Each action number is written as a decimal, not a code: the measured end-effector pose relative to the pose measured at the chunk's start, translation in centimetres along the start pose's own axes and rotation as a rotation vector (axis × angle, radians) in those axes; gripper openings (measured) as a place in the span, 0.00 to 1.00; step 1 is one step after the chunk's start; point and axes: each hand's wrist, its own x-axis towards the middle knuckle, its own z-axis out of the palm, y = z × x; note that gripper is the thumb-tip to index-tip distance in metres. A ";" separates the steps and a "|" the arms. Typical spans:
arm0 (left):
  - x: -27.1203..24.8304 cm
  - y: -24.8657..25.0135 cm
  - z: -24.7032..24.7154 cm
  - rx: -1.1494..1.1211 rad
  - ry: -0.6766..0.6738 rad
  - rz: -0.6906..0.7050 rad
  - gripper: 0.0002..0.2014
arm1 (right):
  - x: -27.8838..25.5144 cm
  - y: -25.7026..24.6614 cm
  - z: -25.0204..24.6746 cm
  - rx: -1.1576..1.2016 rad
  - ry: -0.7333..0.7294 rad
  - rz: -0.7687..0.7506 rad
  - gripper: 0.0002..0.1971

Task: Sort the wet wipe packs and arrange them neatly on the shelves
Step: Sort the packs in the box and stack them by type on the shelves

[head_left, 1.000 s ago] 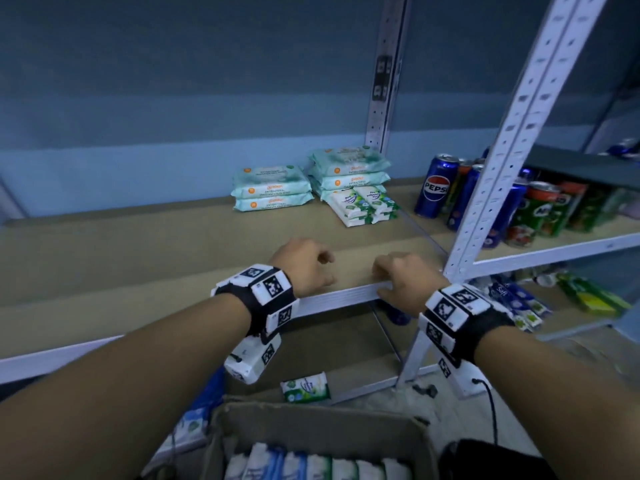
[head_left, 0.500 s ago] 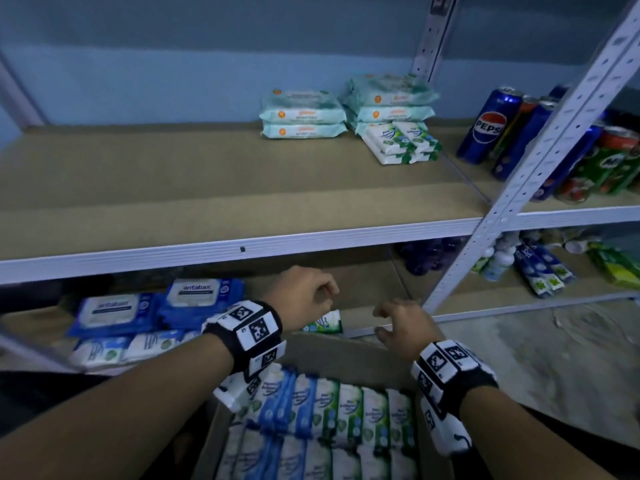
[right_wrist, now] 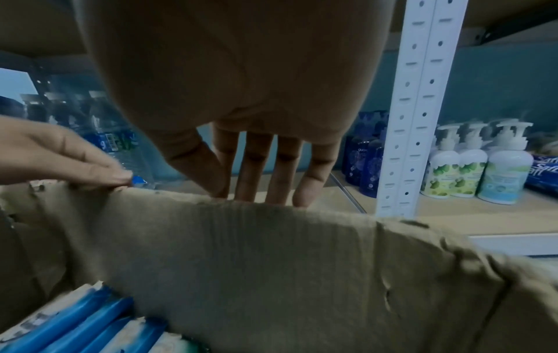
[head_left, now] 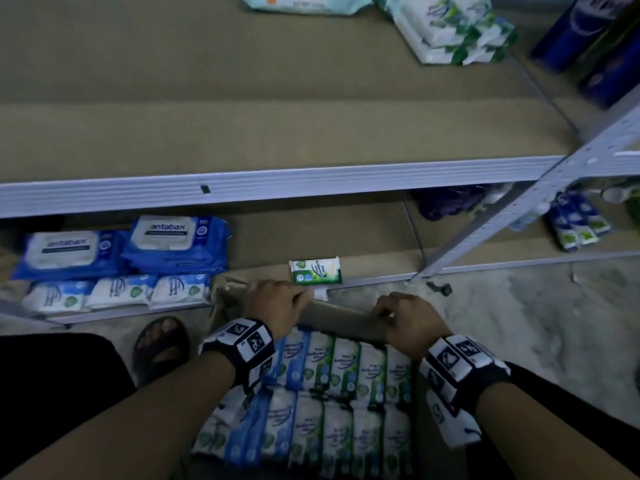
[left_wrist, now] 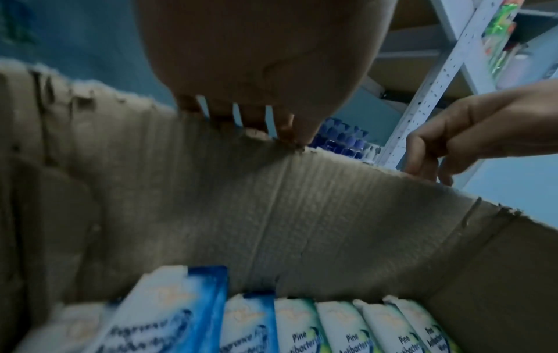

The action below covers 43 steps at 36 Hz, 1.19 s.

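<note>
Your left hand [head_left: 277, 306] pinches the far rim of the box [head_left: 343, 318]; your right hand [head_left: 412, 320] rests straight fingers there. The packs [head_left: 346, 368] stand upright just nearer you.

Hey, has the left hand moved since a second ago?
Yes. The left hand has dropped from the upper shelf's front rail, where it rested, down to the far rim of the cardboard box, which it now grips.

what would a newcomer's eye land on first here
An open cardboard box packed with upright wet wipe packs fills the bottom centre, the left hand gripping its far rim and the right hand touching it. Behind, blue antabax packs sit on the lower shelf, at left.
</note>
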 end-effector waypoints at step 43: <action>-4.9 -0.4 3.6 -0.272 0.276 -0.048 0.14 | 20.7 2.8 8.9 0.740 -0.740 0.505 0.06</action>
